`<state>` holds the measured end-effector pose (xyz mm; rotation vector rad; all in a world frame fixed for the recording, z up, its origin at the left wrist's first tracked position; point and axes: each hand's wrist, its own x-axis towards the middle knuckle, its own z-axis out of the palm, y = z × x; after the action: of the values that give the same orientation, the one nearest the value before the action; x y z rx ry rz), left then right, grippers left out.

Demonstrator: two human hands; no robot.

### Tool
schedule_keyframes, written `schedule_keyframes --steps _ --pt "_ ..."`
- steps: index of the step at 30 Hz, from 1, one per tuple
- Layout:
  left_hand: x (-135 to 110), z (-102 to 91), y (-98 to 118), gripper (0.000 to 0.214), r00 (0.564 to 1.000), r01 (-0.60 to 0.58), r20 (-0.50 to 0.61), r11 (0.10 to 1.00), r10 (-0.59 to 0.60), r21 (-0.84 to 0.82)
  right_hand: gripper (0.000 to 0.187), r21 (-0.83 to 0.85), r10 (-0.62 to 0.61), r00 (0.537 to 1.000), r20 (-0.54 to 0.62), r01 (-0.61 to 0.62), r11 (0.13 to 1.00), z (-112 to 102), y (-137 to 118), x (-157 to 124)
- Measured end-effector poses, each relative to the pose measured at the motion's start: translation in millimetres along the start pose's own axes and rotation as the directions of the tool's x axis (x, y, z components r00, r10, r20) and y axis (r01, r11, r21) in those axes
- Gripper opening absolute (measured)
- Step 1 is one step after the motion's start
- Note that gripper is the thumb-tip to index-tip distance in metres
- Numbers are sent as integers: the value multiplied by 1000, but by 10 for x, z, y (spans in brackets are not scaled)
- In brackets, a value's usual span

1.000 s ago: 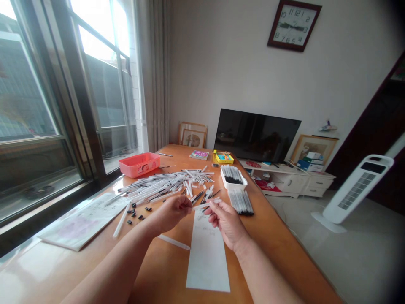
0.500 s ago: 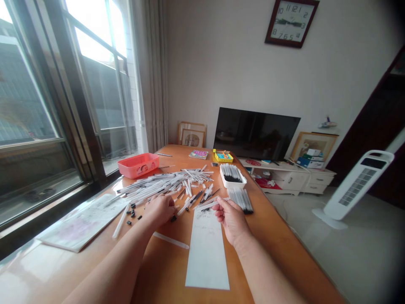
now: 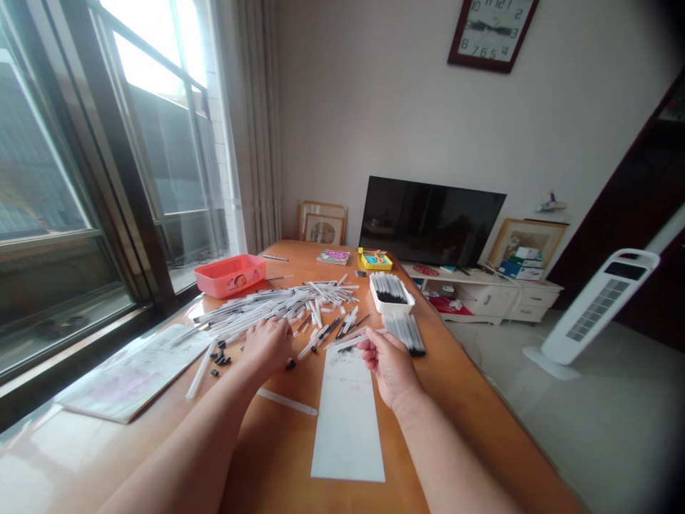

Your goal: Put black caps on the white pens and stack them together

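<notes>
My right hand [image 3: 388, 360] is closed in a pinch on a clear pen barrel [image 3: 347, 341], held slantwise over the top of a long white paper sheet [image 3: 347, 435]. My left hand [image 3: 267, 348] lies palm down at the near edge of a heap of pen barrels [image 3: 267, 301]. Its fingers are bent and slightly apart, their tips hidden. By its thumb is a small black plug [image 3: 290, 364]; several more black plugs [image 3: 220, 359] lie to its left. Dark pen parts [image 3: 332, 330] and short clear caps are scattered between the hands. A single barrel [image 3: 287, 401] rests nearer me.
Right of the heap, a white box [image 3: 411, 308] holds black-tipped pens, with a row of pens [image 3: 405, 334] before it. A red basket [image 3: 230, 277] stands far left, a notebook [image 3: 115, 385] near left. Farther back are a booklet [image 3: 335, 257] and a yellow box [image 3: 376, 261].
My view has shifted slightly. The left hand has turned so its fingertips are less visible, and the black plugs left of it lie differently. The right hand keeps its pinch on the barrel.
</notes>
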<state>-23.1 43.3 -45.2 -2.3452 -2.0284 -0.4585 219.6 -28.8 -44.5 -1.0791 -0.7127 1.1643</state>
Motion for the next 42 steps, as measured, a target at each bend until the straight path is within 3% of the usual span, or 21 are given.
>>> schedule_keyframes --steps 5,8,10,12,15,18,21,28,42 --pt "15 -175 -13 27 975 -103 -218 967 52 -232 29 17 20 1000 3 -20 1000 -12 -5 0" --pt "10 -237 8 38 946 -155 -322 843 -22 -514 26 36 41 998 41 -43 998 -14 -2 0" --pt "-4 -253 32 45 943 -154 -312 674 -119 -722 25 49 58 994 88 -62 997 -7 -7 -10" --pt "-17 -258 50 50 946 -149 -258 444 -196 -883 25 43 81 987 139 -88 995 7 -19 -31" --pt "-16 -260 45 57 957 -121 -150 128 -249 -984 26 -13 120 971 207 -120 993 32 -38 -76" --pt "9 -269 12 54 946 -85 -56 -79 -318 -993 25 -85 139 956 259 -121 989 50 -43 -119" --pt "35 -285 -20 48 923 -86 3 -214 -385 -973 23 -138 154 944 293 -117 983 60 -30 -140" --pt "52 -307 -36 35 889 -100 48 -296 -455 -950 26 -165 154 934 322 -105 981 85 -12 -158" --pt "47 -266 16 28 900 -86 79 -353 -430 -932 29 -154 168 932 322 -123 980 149 -20 -185"
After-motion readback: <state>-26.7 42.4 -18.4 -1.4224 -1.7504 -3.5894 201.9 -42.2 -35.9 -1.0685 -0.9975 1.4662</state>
